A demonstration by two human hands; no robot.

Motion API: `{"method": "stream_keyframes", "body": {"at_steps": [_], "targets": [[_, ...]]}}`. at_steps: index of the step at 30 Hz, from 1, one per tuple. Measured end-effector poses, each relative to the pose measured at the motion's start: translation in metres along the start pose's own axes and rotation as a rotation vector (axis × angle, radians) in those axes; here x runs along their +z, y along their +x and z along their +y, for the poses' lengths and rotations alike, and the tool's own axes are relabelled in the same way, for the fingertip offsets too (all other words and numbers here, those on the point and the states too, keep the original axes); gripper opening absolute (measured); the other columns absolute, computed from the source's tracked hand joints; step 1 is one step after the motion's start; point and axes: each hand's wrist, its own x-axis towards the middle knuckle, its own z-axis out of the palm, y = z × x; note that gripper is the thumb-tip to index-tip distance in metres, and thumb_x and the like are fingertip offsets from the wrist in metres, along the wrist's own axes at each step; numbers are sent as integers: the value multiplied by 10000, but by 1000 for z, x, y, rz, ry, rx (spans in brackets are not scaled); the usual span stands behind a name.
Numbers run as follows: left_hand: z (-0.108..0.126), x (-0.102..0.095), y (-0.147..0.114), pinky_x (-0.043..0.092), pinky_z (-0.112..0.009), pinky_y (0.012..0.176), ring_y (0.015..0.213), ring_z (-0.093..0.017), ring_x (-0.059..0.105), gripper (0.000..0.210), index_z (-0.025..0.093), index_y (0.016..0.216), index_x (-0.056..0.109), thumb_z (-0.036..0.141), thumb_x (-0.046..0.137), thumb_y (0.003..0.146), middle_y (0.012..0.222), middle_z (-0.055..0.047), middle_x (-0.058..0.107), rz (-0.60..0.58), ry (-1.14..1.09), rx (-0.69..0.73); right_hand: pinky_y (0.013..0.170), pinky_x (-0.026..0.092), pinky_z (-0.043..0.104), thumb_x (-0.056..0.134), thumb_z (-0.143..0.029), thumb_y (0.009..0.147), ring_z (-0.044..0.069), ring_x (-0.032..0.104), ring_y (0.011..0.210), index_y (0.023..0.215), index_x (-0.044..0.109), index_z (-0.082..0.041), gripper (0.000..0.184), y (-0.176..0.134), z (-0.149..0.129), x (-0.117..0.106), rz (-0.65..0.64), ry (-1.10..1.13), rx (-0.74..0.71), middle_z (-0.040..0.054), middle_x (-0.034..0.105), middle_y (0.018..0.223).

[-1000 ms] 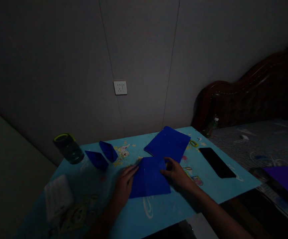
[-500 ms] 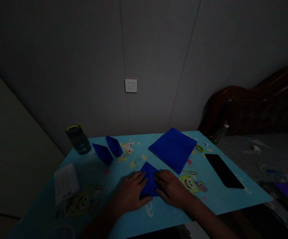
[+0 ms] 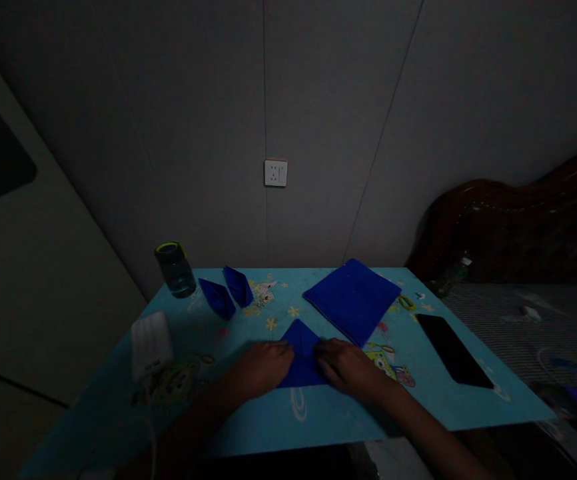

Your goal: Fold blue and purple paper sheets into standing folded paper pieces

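On the table in front of me lies a folded sheet of blue paper (image 3: 302, 360), its top coming to a point and its lower edge wide and straight. My left hand (image 3: 264, 367) is closed on its left edge, the fingers curled and thumb side toward the paper. On the opposite edge my right hand (image 3: 347, 365) also grips the paper with bent fingers. A crease runs down the middle of the sheet. Farther back on the left stand two folded blue paper boats (image 3: 218, 300), close together. A stack of blue paper (image 3: 353, 300) lies beyond my right hand.
The light blue table (image 3: 248, 427) has cartoon prints. At its left are a water bottle (image 3: 176, 272) and a white power bank (image 3: 152, 347) with a cable. A black phone (image 3: 452, 350) and a green ring-shaped item (image 3: 407, 303) lie on the right. The wall rises behind.
The folded paper now shows a wider triangular shape with a straight lower edge. Both hands have drawn apart to its sides, the left fingers curling in. The view has shifted slightly left.
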Motion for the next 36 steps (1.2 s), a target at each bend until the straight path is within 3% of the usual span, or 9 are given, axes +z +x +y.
{"method": "stream_keyframes", "body": {"at_steps": [3,7,10,16,20,24,27,30,36], "targets": [[-5,8,10,539,-361,772,840,-240,725,317,199,1090,650,110,381,949,932,-85,757,34,13,-65,869,502,311,476,-205,988,221,672,942,1066,724,-192,260,10,3,8,60,-11,135,84,737,1004],[-6,20,12,485,-431,978,1142,-268,638,359,202,1239,597,102,409,949,1222,-126,682,127,4,-101,893,490,392,548,-168,944,287,641,1004,1145,697,-155,250,16,8,26,144,-56,262,148,692,1095],[-6,27,9,398,-506,1090,1309,-322,511,428,184,1361,515,258,549,941,1410,-174,550,193,-30,-127,939,470,434,590,-161,925,310,615,1062,1213,670,-171,300,14,8,35,213,-76,307,155,668,1179],[-8,35,9,393,-503,1103,1276,-315,522,705,244,1458,410,393,710,838,1354,-134,576,261,-169,-134,937,476,469,692,-263,878,331,599,1098,1218,664,-208,345,7,15,36,360,-11,326,137,670,1209],[-7,43,8,462,-484,1040,1260,-318,544,779,283,1494,365,289,730,806,1386,-129,549,329,-379,-201,960,478,469,671,-318,878,317,614,1102,1261,633,-234,393,-2,21,37,438,213,346,121,684,1195],[-18,37,13,421,-502,1075,1253,-309,562,667,330,1383,532,175,713,760,1364,-78,601,471,-824,-260,856,522,404,627,-372,897,273,675,957,1247,628,-235,376,-4,25,31,446,538,386,85,724,1085],[-39,21,24,485,-421,1005,1093,-254,653,557,293,1301,604,227,722,761,1171,-63,696,557,-936,-275,700,514,319,675,-423,861,218,659,792,1129,655,-226,333,12,32,15,547,754,400,48,722,931],[-60,10,36,549,-368,867,917,-228,705,519,213,1236,618,329,740,745,996,-73,719,665,-1086,-340,587,476,268,792,-470,733,183,620,688,1052,599,-230,443,42,42,0,725,1005,409,18,694,842],[-60,19,38,536,-391,902,1078,-276,686,520,193,1212,555,453,689,782,1097,-124,723,862,-1273,-492,492,435,251,762,-552,702,148,545,543,933,439,-266,489,85,48,12,885,1075,448,-61,587,697]]}}
